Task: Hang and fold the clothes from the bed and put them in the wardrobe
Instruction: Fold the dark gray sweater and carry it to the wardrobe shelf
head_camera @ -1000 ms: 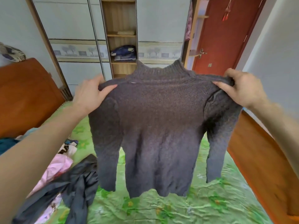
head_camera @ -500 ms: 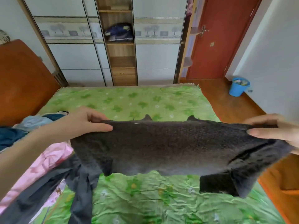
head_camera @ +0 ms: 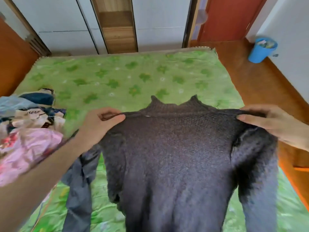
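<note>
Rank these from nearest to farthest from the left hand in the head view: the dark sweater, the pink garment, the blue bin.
1. Dark sweater: in the left hand, which pinches its shoulder.
2. Pink garment: in the clothes pile, on the hand's outer side.
3. Blue bin: on the floor past the bed's far right corner.

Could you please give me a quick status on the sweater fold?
Left hand and right hand each pinch a sweater shoulder. Sweater spread over bed. Grey garment close at its left.
</note>
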Tool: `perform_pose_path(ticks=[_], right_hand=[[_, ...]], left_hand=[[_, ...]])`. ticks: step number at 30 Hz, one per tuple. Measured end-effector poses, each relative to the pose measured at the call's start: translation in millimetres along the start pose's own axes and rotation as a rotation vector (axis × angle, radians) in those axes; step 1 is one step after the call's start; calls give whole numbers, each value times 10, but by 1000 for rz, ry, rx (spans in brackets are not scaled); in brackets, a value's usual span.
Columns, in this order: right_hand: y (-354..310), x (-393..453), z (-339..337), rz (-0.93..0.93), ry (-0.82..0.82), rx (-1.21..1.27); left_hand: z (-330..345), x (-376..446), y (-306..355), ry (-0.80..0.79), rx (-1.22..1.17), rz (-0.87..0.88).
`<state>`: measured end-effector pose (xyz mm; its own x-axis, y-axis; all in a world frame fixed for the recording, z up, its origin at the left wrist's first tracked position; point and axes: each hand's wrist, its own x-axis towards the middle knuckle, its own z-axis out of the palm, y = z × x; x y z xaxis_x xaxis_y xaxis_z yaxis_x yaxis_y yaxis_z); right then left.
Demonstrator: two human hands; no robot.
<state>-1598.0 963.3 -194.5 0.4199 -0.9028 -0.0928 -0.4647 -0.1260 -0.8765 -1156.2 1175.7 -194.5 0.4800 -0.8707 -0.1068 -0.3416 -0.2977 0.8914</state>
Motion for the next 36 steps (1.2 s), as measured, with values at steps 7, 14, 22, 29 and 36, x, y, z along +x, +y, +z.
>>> perform_pose_path(ticks=[7,14,22,29,36], right_hand=[[2015,834,1376,-49,-23,-462],[2882,1541,1889,-53,-23,-675],[3360,2181,2375,14,22,-972],[3879,1839,3337,-209,-302,-1001],[4067,1974,3416,-132,-354,-977]], left_hand=[[1288,869,-2336,-108,801,312],[1750,1721,-3078,-202,926,415],[2449,2358,-3572,66,1057,296],[3180,1958,-4050,-143,947,415],[3204,2059,-4202,-242,1048,379]])
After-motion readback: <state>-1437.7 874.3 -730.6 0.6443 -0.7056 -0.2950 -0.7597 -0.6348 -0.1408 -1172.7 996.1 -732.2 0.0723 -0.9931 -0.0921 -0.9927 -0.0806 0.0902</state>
